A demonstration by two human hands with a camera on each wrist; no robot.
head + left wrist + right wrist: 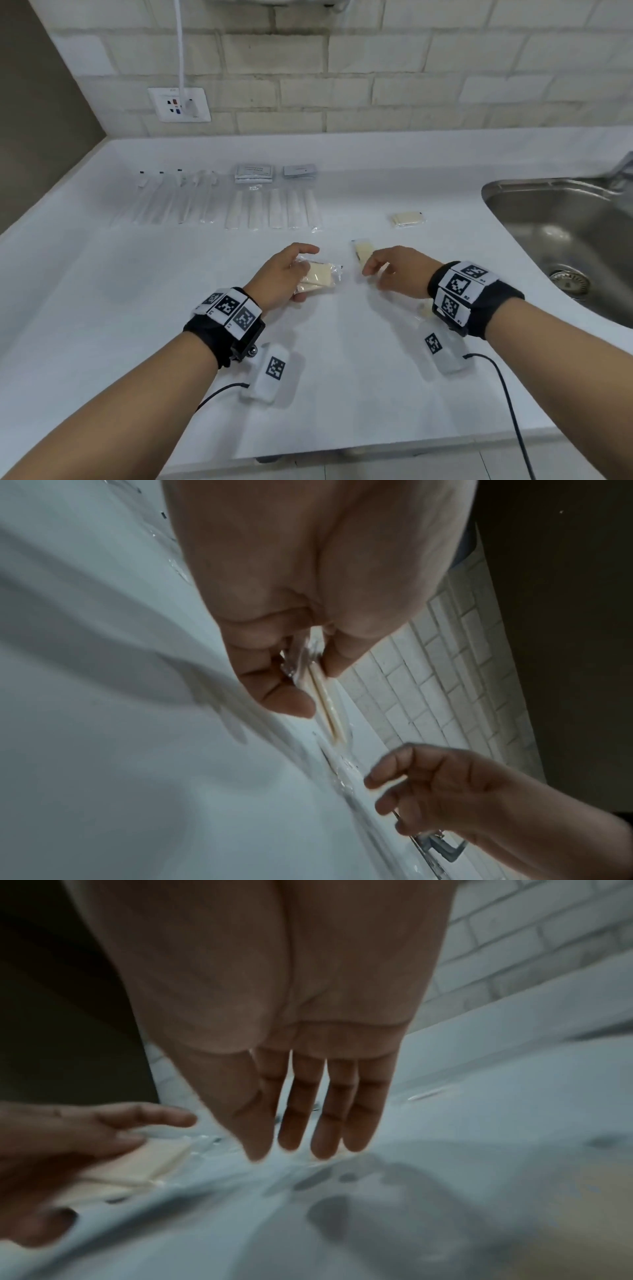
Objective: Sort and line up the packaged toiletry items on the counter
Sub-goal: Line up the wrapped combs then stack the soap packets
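My left hand [301, 274] grips two cream packets [320, 279] in clear wrap, thumb under them and fingers over, just above the white counter [137, 308]. The left wrist view shows these packets [323, 696] edge-on, pinched between thumb and fingers. My right hand [376, 270] hovers with straight, empty fingers [322, 1123] at the near end of another cream packet [362, 253] lying on the counter. In the right wrist view the left hand [68, 1145] and its packets [147, 1164] sit at the lower left.
Lined up at the back are wrapped toothbrushes [171, 198], cream strips [274, 212] and two grey sachet stacks [254, 173]. A cream packet stack [407, 219] lies nearer the steel sink [565, 222]. Two white tagged devices [274, 370] with cables rest by my wrists.
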